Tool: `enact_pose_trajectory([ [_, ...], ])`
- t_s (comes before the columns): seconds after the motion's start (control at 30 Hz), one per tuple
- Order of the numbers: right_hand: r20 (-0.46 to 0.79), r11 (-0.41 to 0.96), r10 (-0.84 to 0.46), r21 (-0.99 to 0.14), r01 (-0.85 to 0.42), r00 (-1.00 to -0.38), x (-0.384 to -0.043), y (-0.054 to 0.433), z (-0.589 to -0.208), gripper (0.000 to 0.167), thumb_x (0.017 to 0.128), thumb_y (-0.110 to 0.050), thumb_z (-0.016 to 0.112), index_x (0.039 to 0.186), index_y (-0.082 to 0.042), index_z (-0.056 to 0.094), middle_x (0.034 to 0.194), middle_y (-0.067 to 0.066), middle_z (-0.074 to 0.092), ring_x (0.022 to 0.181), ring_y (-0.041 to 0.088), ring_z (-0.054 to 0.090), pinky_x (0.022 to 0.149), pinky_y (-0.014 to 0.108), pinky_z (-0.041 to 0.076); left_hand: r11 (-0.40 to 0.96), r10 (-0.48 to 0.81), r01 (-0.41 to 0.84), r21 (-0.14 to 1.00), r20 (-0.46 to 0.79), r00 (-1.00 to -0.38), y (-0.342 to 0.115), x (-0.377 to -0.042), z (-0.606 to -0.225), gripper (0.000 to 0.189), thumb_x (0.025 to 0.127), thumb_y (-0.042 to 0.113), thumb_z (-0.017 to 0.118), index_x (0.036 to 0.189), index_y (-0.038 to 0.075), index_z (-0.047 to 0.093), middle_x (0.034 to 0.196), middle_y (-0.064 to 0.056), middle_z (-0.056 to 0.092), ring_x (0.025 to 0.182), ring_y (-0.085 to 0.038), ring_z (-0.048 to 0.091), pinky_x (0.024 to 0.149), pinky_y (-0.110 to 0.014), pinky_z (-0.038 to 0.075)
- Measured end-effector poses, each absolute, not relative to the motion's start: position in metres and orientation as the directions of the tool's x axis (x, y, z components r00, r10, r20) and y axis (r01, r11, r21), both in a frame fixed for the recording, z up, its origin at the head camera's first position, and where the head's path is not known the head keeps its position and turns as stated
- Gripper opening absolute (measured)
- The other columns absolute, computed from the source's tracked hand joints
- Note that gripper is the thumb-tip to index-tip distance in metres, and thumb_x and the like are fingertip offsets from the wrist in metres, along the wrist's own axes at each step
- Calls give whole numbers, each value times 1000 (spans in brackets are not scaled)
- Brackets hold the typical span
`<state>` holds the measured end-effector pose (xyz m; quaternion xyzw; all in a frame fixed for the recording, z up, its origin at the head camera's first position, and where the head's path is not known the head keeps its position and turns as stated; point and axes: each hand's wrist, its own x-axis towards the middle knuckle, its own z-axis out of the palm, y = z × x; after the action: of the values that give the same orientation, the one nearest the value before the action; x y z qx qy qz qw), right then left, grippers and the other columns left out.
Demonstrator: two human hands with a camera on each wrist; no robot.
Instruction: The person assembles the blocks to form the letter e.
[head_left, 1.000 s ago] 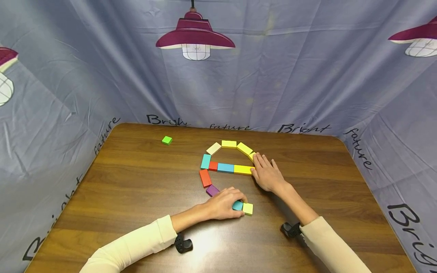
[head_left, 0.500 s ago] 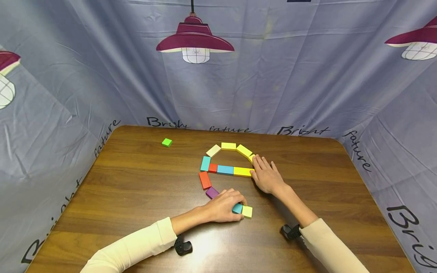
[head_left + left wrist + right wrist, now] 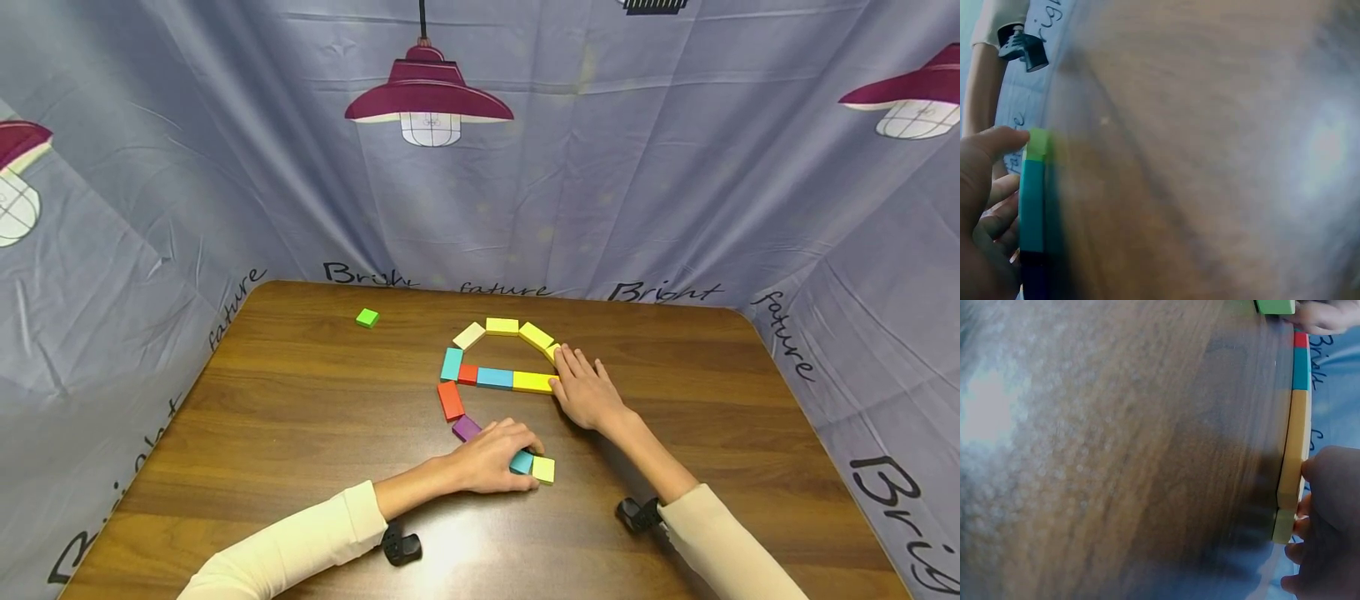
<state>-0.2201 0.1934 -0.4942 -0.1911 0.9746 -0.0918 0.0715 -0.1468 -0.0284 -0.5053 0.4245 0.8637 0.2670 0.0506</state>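
Observation:
My left hand [image 3: 493, 457] arches over the lower end of a curve of coloured blocks. Its thumb and a finger pinch the pale yellow end block [image 3: 543, 470] across its sides; in the left wrist view the thumb tip lies on that block [image 3: 1037, 144]. Beside it sits a teal block [image 3: 522, 462], partly under the hand. A purple block [image 3: 467, 428] is partly covered by the fingers. My right hand [image 3: 588, 393] lies with fingers outstretched over the right ends of the yellow blocks, its thumb touching the long yellow block [image 3: 532, 382]. The finger ends hide part of another yellow block [image 3: 552, 353].
Red [image 3: 451, 401], teal [image 3: 452, 364], cream [image 3: 469, 336] and yellow blocks [image 3: 502, 327] continue the curve. A small red block [image 3: 467, 374] and a blue block [image 3: 495, 378] form the crossbar. One green block [image 3: 367, 317] lies apart at the table's back left. Curtains surround the table [image 3: 300, 400].
The whole scene sits slightly lower in the head view, as the camera tilts up. Both hands and the blocks keep practically the same places on the table.

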Motion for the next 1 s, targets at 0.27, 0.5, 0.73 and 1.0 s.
enact_pose_trajectory([
  [0.27,-99,909,-384,-213,-358,-918,-220,194,-496,61,109,-30,36,156,5,20,160,24,19,146,43,19,114,63,12,492,624,600,631,225,-748,-57,-175,-480,43,91,25,73,127,4,62,120,-8,64,113,-22,56,97,-39,45],
  [0.5,-82,902,-398,-216,-373,-914,-219,194,-497,60,109,-29,36,155,6,21,160,25,21,146,44,20,114,64,14,548,332,483,683,352,-875,-113,-209,-458,42,90,15,74,126,0,61,121,-15,63,113,-31,56,97,-48,45],
  [0.73,-81,902,-398,-214,-375,-914,-219,193,-495,60,109,-29,36,155,6,21,160,25,21,146,43,20,114,63,14,599,86,308,739,323,-942,-174,-237,-457,48,93,15,71,134,-2,53,129,-25,53,119,-42,49,97,-52,41],
  [1.0,-81,902,-401,-211,-378,-912,-218,194,-495,60,109,-29,36,155,7,21,160,25,21,145,44,20,114,64,14,590,-133,30,807,134,-982,-214,-256,-479,62,95,19,67,146,-2,38,143,-29,38,128,-42,42,103,-53,38],
])
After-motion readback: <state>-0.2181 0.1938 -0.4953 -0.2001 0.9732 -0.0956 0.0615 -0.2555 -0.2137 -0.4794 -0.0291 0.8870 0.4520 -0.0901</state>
